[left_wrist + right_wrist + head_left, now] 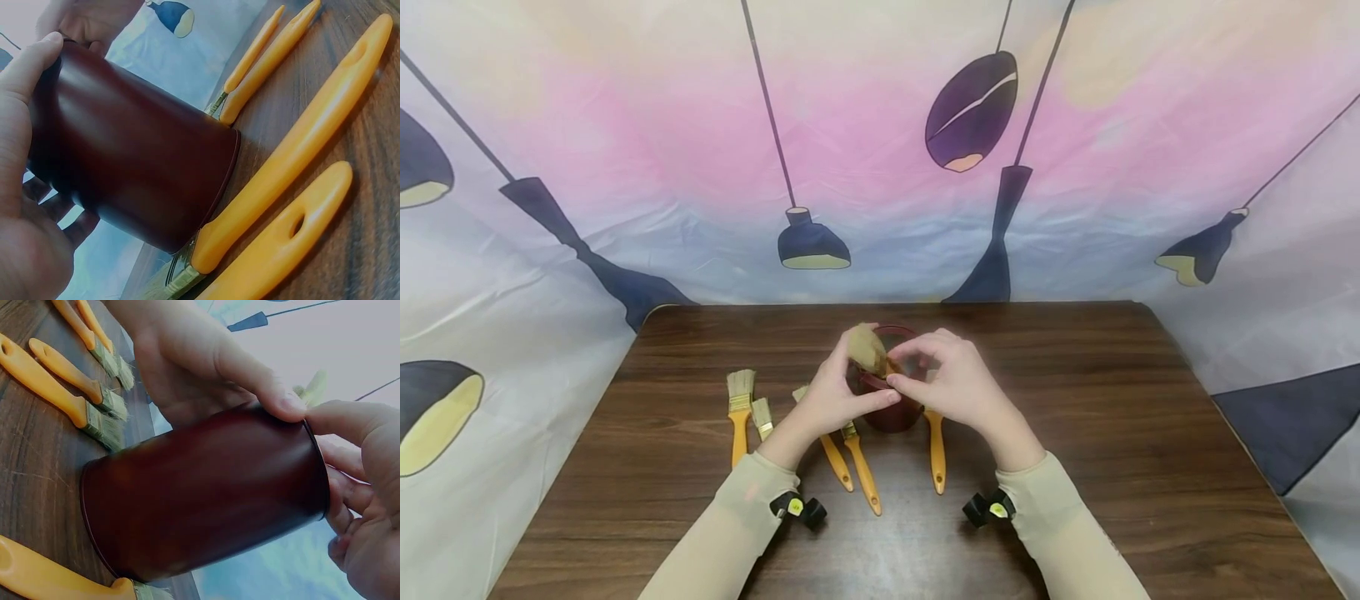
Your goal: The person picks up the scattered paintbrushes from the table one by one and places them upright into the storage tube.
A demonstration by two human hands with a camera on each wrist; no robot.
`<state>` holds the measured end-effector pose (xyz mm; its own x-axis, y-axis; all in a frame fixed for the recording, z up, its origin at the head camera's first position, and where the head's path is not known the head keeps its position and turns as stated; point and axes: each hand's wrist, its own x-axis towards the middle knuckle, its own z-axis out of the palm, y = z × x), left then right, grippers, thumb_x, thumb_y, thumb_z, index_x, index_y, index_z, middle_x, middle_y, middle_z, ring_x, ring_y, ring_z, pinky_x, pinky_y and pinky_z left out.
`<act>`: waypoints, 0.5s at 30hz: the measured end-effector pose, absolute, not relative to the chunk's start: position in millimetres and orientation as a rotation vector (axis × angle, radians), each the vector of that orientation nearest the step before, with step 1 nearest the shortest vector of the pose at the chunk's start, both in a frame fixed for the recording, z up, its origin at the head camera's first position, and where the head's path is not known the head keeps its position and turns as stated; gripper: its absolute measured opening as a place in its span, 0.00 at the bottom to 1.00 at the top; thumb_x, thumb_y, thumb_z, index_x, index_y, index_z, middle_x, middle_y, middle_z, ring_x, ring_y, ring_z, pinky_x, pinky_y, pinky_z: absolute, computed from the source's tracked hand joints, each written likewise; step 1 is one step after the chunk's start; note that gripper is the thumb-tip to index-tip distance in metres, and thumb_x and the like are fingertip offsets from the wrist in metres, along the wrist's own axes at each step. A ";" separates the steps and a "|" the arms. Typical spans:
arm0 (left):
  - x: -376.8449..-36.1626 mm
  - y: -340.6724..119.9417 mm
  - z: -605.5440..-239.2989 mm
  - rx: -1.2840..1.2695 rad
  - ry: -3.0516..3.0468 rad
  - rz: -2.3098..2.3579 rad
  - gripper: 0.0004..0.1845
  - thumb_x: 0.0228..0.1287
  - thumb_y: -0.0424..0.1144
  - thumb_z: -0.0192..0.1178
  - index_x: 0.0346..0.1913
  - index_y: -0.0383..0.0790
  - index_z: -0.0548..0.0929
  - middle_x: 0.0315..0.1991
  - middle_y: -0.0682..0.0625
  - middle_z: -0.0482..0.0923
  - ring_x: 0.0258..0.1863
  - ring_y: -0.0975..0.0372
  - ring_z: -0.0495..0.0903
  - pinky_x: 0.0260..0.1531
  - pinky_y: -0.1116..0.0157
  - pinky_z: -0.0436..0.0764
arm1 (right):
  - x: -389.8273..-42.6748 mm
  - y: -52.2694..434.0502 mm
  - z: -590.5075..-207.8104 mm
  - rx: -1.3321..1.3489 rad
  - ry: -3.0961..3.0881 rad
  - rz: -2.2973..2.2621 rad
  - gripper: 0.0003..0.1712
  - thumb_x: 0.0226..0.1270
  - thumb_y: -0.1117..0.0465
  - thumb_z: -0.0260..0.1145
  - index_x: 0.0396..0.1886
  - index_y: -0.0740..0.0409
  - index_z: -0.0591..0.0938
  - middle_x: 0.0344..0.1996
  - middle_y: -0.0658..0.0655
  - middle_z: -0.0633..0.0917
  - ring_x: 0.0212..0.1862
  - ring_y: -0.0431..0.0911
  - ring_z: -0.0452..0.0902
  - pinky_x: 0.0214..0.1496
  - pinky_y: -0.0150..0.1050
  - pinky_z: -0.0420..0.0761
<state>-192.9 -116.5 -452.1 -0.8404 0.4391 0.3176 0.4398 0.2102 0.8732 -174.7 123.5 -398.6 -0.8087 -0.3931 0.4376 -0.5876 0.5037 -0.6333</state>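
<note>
A dark red cylindrical cup (891, 418) stands upright on the table between the hands. My left hand (831, 398) holds it from the left, thumb along the near side and fingers behind, as the left wrist view shows. A paintbrush (867, 348) with wide pale bristles leans over the cup's mouth toward the left hand. My right hand (951, 375) pinches this brush at the rim between thumb and fingers; its handle is mostly hidden. In the right wrist view the right thumb lies close to the left thumb at the rim of the cup (212, 494).
Several orange-handled paintbrushes lie around the cup: one (740, 408) at the far left, others (863, 471) front left, and one (937, 454) front right. The wooden table (1075, 417) ends at a back edge before a printed cloth (865, 125) with lamp drawings.
</note>
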 end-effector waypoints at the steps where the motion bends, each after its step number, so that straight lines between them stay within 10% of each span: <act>1: -192.7 -116.4 -452.0 -0.883 -2.446 -1.762 0.55 0.61 0.41 0.82 0.86 0.52 0.59 0.76 0.47 0.71 0.75 0.52 0.72 0.74 0.40 0.69 | -174.8 124.8 -398.1 0.831 -2.510 1.194 0.16 0.62 0.58 0.86 0.49 0.50 0.94 0.42 0.51 0.91 0.40 0.44 0.83 0.40 0.41 0.82; 15: -175.8 -111.7 -419.6 -0.833 -2.481 -1.780 0.52 0.62 0.38 0.80 0.83 0.38 0.61 0.74 0.37 0.73 0.77 0.45 0.70 0.75 0.35 0.65 | -177.3 141.2 -392.7 0.806 -2.494 1.262 0.20 0.61 0.61 0.87 0.51 0.55 0.91 0.45 0.46 0.91 0.45 0.43 0.84 0.44 0.47 0.86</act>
